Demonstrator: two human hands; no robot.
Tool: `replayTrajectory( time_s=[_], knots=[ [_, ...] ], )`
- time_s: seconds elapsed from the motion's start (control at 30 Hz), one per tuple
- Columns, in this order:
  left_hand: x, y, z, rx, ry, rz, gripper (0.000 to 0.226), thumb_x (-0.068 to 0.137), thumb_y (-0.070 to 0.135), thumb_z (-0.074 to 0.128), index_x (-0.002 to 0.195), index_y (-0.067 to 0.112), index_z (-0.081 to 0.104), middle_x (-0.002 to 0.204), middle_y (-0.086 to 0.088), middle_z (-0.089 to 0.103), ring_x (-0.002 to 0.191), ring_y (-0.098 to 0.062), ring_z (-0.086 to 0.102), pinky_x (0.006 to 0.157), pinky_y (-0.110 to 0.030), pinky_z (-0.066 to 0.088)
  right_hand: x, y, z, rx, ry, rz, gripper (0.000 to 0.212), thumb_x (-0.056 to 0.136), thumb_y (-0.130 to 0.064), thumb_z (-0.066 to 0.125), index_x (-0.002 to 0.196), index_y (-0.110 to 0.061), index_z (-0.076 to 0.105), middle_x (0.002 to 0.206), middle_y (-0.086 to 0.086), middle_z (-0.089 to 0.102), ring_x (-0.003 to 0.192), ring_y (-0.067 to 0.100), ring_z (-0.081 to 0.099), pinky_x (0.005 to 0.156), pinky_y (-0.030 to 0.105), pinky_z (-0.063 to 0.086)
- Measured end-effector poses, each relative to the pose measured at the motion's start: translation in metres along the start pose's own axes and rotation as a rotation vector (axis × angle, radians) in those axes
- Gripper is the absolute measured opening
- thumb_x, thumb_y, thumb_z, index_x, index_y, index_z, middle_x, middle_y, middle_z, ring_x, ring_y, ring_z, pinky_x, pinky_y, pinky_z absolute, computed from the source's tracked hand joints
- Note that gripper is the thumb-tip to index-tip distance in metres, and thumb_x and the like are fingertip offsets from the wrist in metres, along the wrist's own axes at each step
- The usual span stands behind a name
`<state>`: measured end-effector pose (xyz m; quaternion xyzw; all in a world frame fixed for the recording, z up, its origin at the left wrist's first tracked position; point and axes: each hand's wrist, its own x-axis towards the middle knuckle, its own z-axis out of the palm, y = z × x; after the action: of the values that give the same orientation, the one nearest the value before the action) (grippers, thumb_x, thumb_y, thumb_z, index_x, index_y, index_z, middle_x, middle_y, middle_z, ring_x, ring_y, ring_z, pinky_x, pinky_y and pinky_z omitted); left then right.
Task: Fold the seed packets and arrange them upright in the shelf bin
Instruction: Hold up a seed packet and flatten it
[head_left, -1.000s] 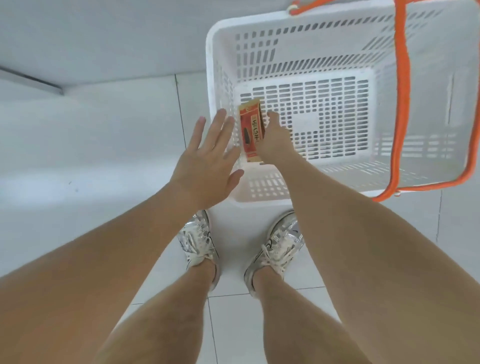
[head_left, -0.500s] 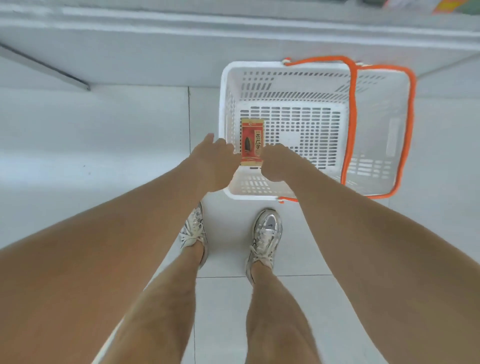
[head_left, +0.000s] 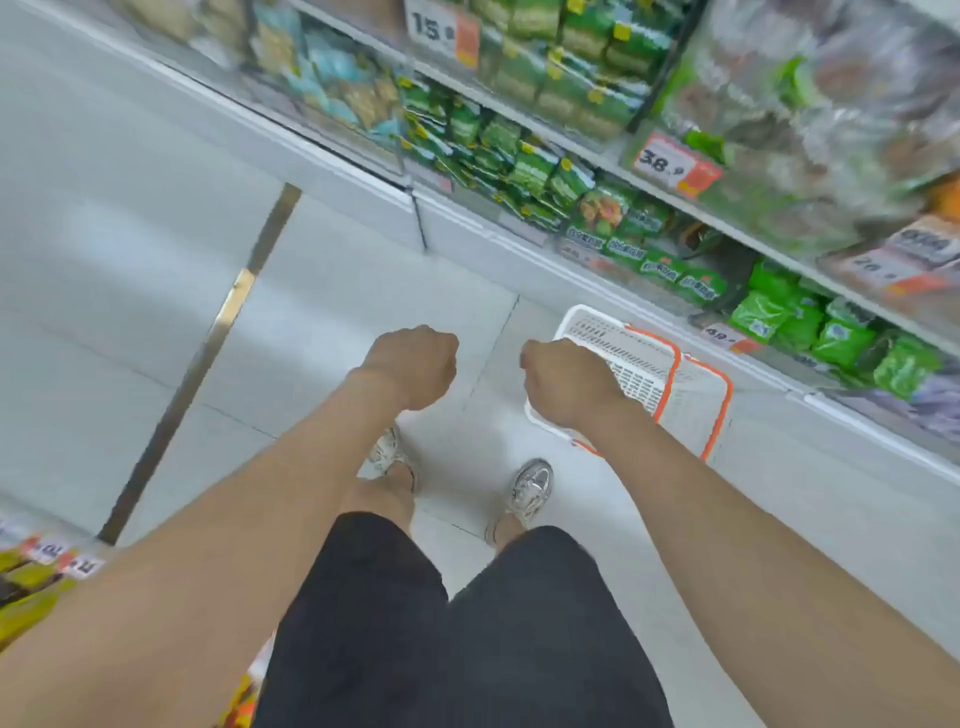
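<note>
Packet's gone, placed it seems — right hand (head_left: 563, 382) and left hand (head_left: 413, 366) pull back from the basket (head_left: 574, 318), fingers curled, holding nothing.

We see a white basket (head_left: 592, 328) with orange handles on the floor (head_left: 337, 312). Our right hand (head_left: 566, 382) hangs over its near-left corner and our left hand (head_left: 415, 364) further left, both with fingers curled under. Green packets (head_left: 530, 169) fill the shelves behind the basket.
</note>
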<state>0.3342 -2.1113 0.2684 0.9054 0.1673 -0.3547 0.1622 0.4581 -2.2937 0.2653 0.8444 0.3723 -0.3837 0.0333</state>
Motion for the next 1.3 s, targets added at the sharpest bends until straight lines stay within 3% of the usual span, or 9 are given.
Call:
replayTrajectory(
  time_s=[0.13,0.23,0.3,0.43,0.6,0.7,0.87,1.03,1.3],
  knots=[
    [-0.097,-0.104,-0.036,-0.231,0.166,-0.111,0.020,0.107,0.021,0.040,0.111,0.015,0.058,0.093,-0.005,0.060,0.085,-0.034,0.062,0.063,-0.036,0.040,-0.017,-0.128,-0.054,0.118,0.037,-0.131,0.031,0.103,-0.024,0.048,0.127,-0.026,0.067,0.113,0.008,0.072,0.109,0.034,0.067,0.084,0.038,0.054],
    [-0.161,-0.195,-0.047,-0.470,0.288,-0.164,0.020,0.107,0.024,0.044,0.116,0.022,0.062,0.096,-0.002,0.068,0.091,-0.030,0.064,0.072,-0.039,0.053,-0.004,-0.232,-0.081,0.139,0.057,-0.244,0.029,0.102,-0.024,0.052,0.125,-0.025,0.069,0.083,-0.008,0.064,0.091,0.028,0.068,0.083,0.039,0.057],
    [-0.194,-0.254,-0.053,-0.555,0.361,-0.207,0.021,0.107,0.024,0.046,0.115,0.021,0.065,0.096,-0.002,0.070,0.093,-0.028,0.064,0.079,-0.043,0.058,0.011,-0.301,-0.097,0.128,0.100,-0.312,0.026,0.103,-0.023,0.052,0.123,-0.024,0.069,0.073,-0.013,0.061,0.079,0.022,0.064,0.080,0.040,0.058],
    [-0.245,-0.367,-0.063,-0.655,0.478,-0.344,0.022,0.105,0.023,0.047,0.110,0.024,0.068,0.097,0.002,0.072,0.095,-0.029,0.065,0.081,-0.041,0.056,0.048,-0.440,-0.117,0.095,0.090,-0.411,0.027,0.105,-0.022,0.051,0.124,-0.022,0.069,0.083,-0.003,0.071,0.079,0.020,0.067,0.076,0.039,0.059],
    [-0.276,-0.491,-0.079,-0.717,0.458,-0.445,0.026,0.103,0.024,0.043,0.107,0.025,0.069,0.098,0.000,0.070,0.092,-0.030,0.065,0.070,-0.038,0.052,0.096,-0.586,-0.144,0.037,0.078,-0.508,0.027,0.104,-0.019,0.050,0.123,-0.019,0.069,0.078,-0.010,0.062,0.077,0.018,0.064,0.073,0.038,0.058],
    [-0.275,-0.565,-0.096,-0.726,0.454,-0.442,0.026,0.104,0.024,0.045,0.110,0.026,0.070,0.103,0.000,0.073,0.098,-0.030,0.066,0.083,-0.042,0.057,0.139,-0.658,-0.165,0.033,0.078,-0.531,0.029,0.103,-0.019,0.050,0.124,-0.020,0.070,0.083,-0.006,0.066,0.082,0.019,0.066,0.075,0.037,0.057],
    [-0.255,-0.697,-0.138,-0.687,0.486,-0.499,0.025,0.106,0.024,0.048,0.116,0.023,0.071,0.109,0.000,0.072,0.101,-0.029,0.064,0.077,-0.035,0.046,0.233,-0.774,-0.193,0.041,0.058,-0.576,0.032,0.101,-0.018,0.050,0.125,-0.021,0.070,0.089,0.000,0.072,0.092,0.024,0.068,0.083,0.041,0.060],
    [-0.251,-0.826,-0.191,-0.729,0.476,-0.582,0.025,0.105,0.020,0.049,0.115,0.022,0.072,0.104,0.000,0.072,0.095,-0.028,0.064,0.079,-0.036,0.051,0.319,-0.899,-0.239,0.021,-0.010,-0.613,0.033,0.100,-0.018,0.050,0.126,-0.021,0.071,0.103,0.002,0.073,0.099,0.028,0.069,0.090,0.042,0.059],
    [-0.233,-1.024,-0.264,-0.788,0.530,-0.632,0.026,0.104,0.022,0.048,0.116,0.024,0.071,0.102,0.001,0.071,0.094,-0.027,0.064,0.079,-0.038,0.054,0.446,-1.104,-0.305,-0.070,-0.023,-0.691,0.033,0.096,-0.020,0.051,0.121,-0.023,0.072,0.103,0.007,0.075,0.099,0.030,0.070,0.088,0.041,0.060]
  ],
)
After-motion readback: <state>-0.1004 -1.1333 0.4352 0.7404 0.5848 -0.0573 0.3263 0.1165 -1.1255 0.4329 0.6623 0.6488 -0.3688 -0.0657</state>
